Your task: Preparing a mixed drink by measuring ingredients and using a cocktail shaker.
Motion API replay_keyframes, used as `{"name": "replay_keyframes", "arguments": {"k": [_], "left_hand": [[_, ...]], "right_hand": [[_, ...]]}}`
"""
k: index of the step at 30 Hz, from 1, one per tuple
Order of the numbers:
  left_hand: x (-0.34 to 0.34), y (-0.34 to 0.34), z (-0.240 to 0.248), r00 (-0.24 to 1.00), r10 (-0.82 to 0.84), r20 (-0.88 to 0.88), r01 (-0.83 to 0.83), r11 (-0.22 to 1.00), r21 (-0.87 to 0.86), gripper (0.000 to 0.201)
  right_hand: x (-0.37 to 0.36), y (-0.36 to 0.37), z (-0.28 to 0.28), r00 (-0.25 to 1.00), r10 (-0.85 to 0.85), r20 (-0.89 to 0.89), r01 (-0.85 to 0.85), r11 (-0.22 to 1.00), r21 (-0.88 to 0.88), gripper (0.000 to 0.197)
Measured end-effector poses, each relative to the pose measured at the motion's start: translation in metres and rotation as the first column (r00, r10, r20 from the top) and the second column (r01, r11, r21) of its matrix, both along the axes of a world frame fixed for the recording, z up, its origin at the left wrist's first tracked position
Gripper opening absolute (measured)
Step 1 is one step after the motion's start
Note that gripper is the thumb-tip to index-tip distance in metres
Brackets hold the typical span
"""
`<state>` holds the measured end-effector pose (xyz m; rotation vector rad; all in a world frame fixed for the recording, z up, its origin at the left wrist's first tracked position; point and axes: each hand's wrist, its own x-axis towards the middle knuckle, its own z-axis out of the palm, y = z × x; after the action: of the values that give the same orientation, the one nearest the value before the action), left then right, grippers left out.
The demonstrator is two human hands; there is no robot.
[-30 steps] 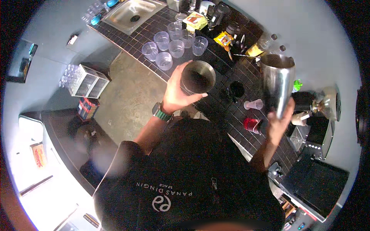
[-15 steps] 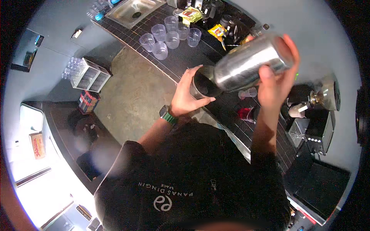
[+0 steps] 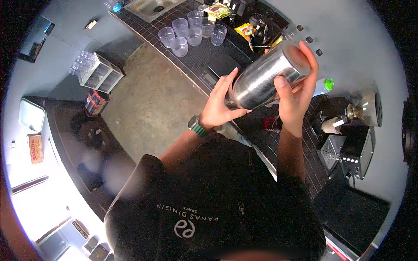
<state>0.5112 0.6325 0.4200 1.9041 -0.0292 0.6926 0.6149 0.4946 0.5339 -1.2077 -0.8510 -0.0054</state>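
My right hand grips a shiny steel shaker tin near its base, thumb on the near side and fingers over the far side. The tin is tilted, base up to the right, its mouth end down to the left. There it meets a second cup, round which my left hand is closed. Most of this cup is hidden by the tin and my fingers, so I cannot tell whether the tin sits inside it or against its rim. Below them is the dark tiled counter.
Several clear plastic cups stand near the sink, with yellow packets to their right. A red-filled glass is just below the tin. Further right are a green-capped bottle and a black-and-steel machine.
The tin has come down and left and stands more steeply, now covering the cup mouth that showed earlier. My left hand has shifted slightly right. Both hands keep their hold.
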Motion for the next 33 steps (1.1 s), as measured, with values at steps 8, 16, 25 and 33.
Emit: {"name": "replay_keyframes", "arguments": {"k": [8,16,25,33], "left_hand": [[0.003,-0.01,-0.002,0.998,0.014,0.06,-0.016,0.999,0.039,0.111],[0.01,-0.007,-0.002,0.997,0.022,0.073,-0.027,0.998,0.058,0.106],[0.016,-0.006,0.002,0.98,-0.042,0.192,0.029,0.997,0.074,0.1],[0.003,-0.014,0.054,0.992,-0.063,0.112,0.068,0.997,-0.038,0.104]], "right_hand": [[0.003,-0.008,-0.007,0.999,-0.018,0.051,0.02,0.999,-0.033,0.08],[0.005,-0.008,-0.022,0.998,0.041,0.054,-0.041,0.999,0.007,0.085],[0.012,-0.009,-0.021,0.985,0.172,0.034,-0.174,0.982,0.069,0.092],[0.0,0.0,0.028,0.934,0.066,0.351,-0.086,0.995,0.043,0.097]]}}
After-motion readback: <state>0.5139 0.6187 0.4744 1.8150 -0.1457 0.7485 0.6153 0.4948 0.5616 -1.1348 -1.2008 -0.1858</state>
